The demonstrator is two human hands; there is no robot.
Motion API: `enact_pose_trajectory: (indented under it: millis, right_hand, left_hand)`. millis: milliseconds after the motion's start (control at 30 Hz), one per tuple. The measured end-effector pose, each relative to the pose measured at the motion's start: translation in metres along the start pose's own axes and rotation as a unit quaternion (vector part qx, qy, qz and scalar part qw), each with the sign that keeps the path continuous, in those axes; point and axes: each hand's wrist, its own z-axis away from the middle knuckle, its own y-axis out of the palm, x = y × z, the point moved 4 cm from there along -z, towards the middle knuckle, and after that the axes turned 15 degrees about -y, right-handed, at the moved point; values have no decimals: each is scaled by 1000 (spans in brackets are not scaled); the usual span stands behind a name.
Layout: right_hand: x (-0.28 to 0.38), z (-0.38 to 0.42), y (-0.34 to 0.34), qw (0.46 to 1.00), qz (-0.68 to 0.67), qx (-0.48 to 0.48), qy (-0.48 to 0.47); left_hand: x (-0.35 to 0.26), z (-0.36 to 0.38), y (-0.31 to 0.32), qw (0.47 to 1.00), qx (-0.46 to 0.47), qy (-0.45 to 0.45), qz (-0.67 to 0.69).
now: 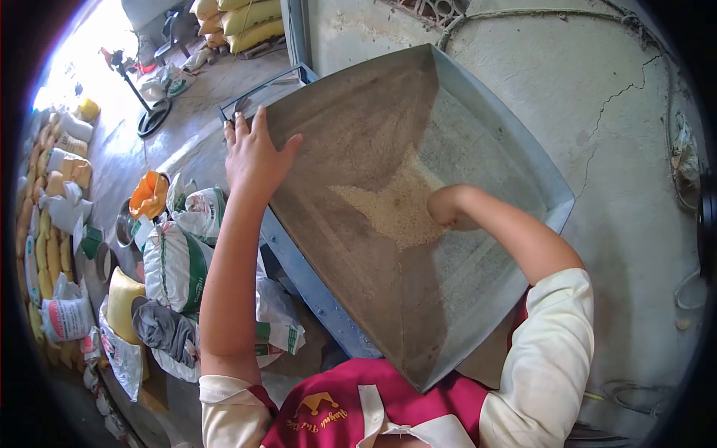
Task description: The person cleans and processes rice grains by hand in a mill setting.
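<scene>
A large square metal hopper (343,261) with sloping sides spreads out in front of my chest. Pale grain (396,205) lies in a small heap at its bottom centre. My left hand (258,153) rests at the hopper's left rim, its fingers spread and holding nothing. Down inside the hopper, my right hand (447,207) is at the right edge of the grain with its fingers curled in. Whether any grain is inside that hand is hidden.
Filled sacks (175,265) and an orange bag (149,196) stand on the floor at the left. More sacks (254,22) are stacked at the back. A cracked wall (597,97) rises close on the right. A blue metal frame (321,291) is under the hopper.
</scene>
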Motion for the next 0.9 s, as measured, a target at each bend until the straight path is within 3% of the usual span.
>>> enact_pose_trajectory:
  millis: [67, 200, 267, 300, 367, 500, 567, 667, 800, 867, 900]
  right_hand:
    - [-19, -26, 37, 990, 54, 133, 5]
    - [-12, -35, 43, 989, 107, 90, -53]
    - [8, -7, 9, 971, -85, -188, -119]
    - [11, -2, 5, 972, -85, -186, -118]
    - [11, 8, -8, 959, 1, -277, -58]
    - [-9, 13, -22, 977, 63, -198, 50]
    - [-14, 25, -19, 979, 143, -35, 143]
    - [-33, 14, 10, 977, 160, 9, 138]
    - [-15, 7, 15, 977, 197, -34, 71]
    - [1, 10, 4, 988, -17, -151, -1]
    - [-8, -2, 11, 989, -16, -150, -2]
  left_hand:
    - [1, 0, 1, 1000, -9, 7, 8]
    - [-1, 0, -1, 1000, 0, 5, 9]
    - [-1, 1, -1, 1000, 6, 1, 4]
    - [-1, 1, -1, 1000, 8, 1, 6]
    - [-1, 0, -1, 1000, 10, 0, 7]
    - [0, 0, 0, 1000, 9, 2, 7]
    - [-1, 0, 0, 1000, 9, 3, 9]
    - [-1, 0, -1, 1000, 12, 1, 9]
    - [0, 0, -1, 1000, 11, 5, 18]
    - [0, 1, -1, 1000, 12, 6, 20]
    - [0, 1, -1, 1000, 13, 6, 21]
